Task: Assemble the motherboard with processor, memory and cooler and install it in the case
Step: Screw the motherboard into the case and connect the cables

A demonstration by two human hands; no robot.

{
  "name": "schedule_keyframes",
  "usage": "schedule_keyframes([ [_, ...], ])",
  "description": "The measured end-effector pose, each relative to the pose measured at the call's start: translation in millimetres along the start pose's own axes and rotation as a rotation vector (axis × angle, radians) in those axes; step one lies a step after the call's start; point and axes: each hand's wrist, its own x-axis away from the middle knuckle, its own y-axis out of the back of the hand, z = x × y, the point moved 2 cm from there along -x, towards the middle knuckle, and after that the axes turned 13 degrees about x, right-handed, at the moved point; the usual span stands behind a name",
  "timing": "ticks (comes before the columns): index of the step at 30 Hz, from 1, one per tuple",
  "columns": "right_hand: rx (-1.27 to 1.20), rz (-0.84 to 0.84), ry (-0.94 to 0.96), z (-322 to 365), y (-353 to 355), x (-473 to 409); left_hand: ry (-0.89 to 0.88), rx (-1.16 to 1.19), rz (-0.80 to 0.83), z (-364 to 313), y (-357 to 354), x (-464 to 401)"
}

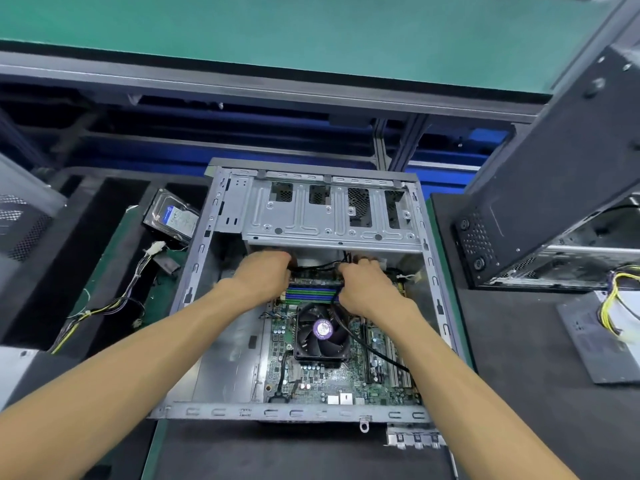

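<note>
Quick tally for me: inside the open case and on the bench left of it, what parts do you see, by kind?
Green motherboard lying in the open grey metal case: 1
Black cooler fan with purple hub label: 1
Silver hard drive with blue-white label, on the bench left of the case: 1
Loose bundle of yellow and black wires with a white plug: 1
Total: 4

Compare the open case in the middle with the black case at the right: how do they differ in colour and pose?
The open case is bare grey metal; the black case has dark panels. The open case lies flat with its opening up, and holds the motherboard with both hands inside; the black case stands tilted, untouched. Both rest on the dark bench mat.
</note>
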Motion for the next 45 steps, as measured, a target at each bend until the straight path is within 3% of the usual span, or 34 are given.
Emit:
schedule_keyframes([
  [4, 0.049, 0.015, -0.027, -7, -1, 0, -0.023, -0.113, -0.141, -4, 2, -1],
  [7, -0.007, 0.071, 0.025, -8, 2, 5, -0.019, -0.174, -0.071, -13, 2, -2],
  [10, -0.060, 0.057, 0.113, -12, 11, 18, -0.063, -0.072, -0.019, -28, 2, -2],
  [13, -0.109, -0.100, 0.132, -20, 25, 37, -0.148, 0.106, -0.045, -48, -7, 1],
  [17, -0.294, -0.318, 0.114, -39, 43, 60, -0.059, 0.389, 0.168, -67, -22, -2],
  [21, -0.502, -0.704, -0.067, -71, 43, 72, 0.090, 0.709, 0.185, -74, -23, -9],
  [23, -0.610, -0.785, -0.190, -89, 34, 71, 0.172, 0.919, 0.187, -81, -25, -10],
  [27, -0.781, -0.740, -0.289, -102, 9, 63, 0.272, 1.285, 0.222, -99, -30, -11],
  [34, -0.896, -0.718, -0.266, -99, -2, 56, 0.428, 1.560, 0.250, -114, -48, -19],
  [39, -0.889, -0.713, -0.258, -98, -2, 56, 0.490, 1.651, 0.163, -133, -60, -29],
  [45, -0.879, -0.723, -0.265, -99, -3, 55, 0.507, 1.693, 0.168, -142, -68, -30],
])
